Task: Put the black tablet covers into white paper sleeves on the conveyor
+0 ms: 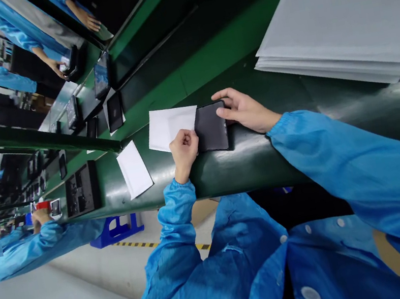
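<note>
A flat black tablet-like device [211, 127] lies on the green bench, its left end meeting a white sleeve [160, 129]. My right hand [243, 111] grips the device's right edge, thumb on top and fingers over the far corner. My left hand [184, 149] is closed in a pinch at the sleeve's edge, close to the device's near-left corner. How far the device's end sits inside the sleeve is hidden. Another white sleeve [135, 169] lies flat to the left of my left hand.
A stack of large white sleeves [340, 21] lies at the right. On the left are a black tray [81, 189], a dark device [114, 112] on a white sheet, and a green metal bar [31, 138]. Co-workers in blue sleeves [43, 246] handle items farther along the line.
</note>
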`<state>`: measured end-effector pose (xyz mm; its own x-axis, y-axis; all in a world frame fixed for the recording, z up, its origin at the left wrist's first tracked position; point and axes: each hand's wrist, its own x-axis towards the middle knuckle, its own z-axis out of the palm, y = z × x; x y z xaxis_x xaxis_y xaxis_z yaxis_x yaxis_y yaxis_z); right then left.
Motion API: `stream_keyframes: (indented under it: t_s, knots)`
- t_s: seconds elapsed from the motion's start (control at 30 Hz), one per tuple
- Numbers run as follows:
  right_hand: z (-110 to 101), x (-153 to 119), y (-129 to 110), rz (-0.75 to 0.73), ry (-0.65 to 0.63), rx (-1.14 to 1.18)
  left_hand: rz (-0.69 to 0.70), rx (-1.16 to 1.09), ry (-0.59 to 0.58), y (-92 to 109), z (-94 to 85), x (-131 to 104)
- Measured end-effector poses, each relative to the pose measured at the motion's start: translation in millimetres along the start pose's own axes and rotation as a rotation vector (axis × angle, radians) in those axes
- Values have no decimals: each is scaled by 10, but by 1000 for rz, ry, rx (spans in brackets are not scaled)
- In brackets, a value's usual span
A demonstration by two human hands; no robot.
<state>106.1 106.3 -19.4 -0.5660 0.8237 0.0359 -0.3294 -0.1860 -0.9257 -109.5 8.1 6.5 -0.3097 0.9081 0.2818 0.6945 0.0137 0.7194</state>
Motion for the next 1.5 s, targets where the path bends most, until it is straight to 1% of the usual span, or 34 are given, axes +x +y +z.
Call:
stream_keyframes:
  t_s: [0.1,0.17,0.3,0.37,0.47,0.57,0.7,0.8,0.9,0.97,1.0,1.03,1.1,1.13,1.17,1.2,1.27,1.33,1.4,1.47,1.5]
  knots:
    - [9,-40,-64,56,-99,73,-20,-37,10,39,21,11]
    - [9,-60,-102,76,-142,101,-30,-73,28,43,12,40]
    - [24,-66,-120,85,-183,117,-34,-109,69,54,-20,92]
    - [38,-52,-101,75,-185,141,-28,-109,59,100,-16,84]
    - [52,-14,-52,53,-166,190,20,-144,-31,241,24,28]
    - [53,26,5,63,-153,204,84,-184,-102,442,76,-26]
    - [56,44,30,71,-155,174,124,-221,-116,656,142,-33]
    - [69,40,6,66,-187,155,110,-236,-123,688,195,-14]
    - [91,59,2,37,-161,124,91,-202,-155,610,198,-6]
    - [115,84,17,13,-116,59,143,-133,-169,510,133,-14]
    - [130,96,24,-1,-80,16,186,-74,-143,446,77,-22]
    - [145,108,26,-14,-38,-27,227,-2,-82,369,11,-31]
    - [172,131,8,-35,57,-101,251,137,112,178,-135,-35]
    - [180,145,-14,-37,98,-129,216,176,210,66,-198,-25]
    - [182,160,-44,-36,136,-150,154,169,273,-51,-247,-7]
    - [178,176,-81,-35,171,-170,86,124,293,-165,-278,17]
    - [158,198,-171,-34,238,-201,-21,23,224,-352,-282,68]
    - [131,195,-274,-44,289,-221,-61,-22,151,-451,-229,110]
    - [98,153,-382,-84,311,-235,-68,3,146,-460,-138,153]
    - [53,65,-479,-149,306,-249,-75,-3,159,-403,-19,207]
    - [20,2,-516,-190,303,-261,-73,-43,148,-358,51,240]
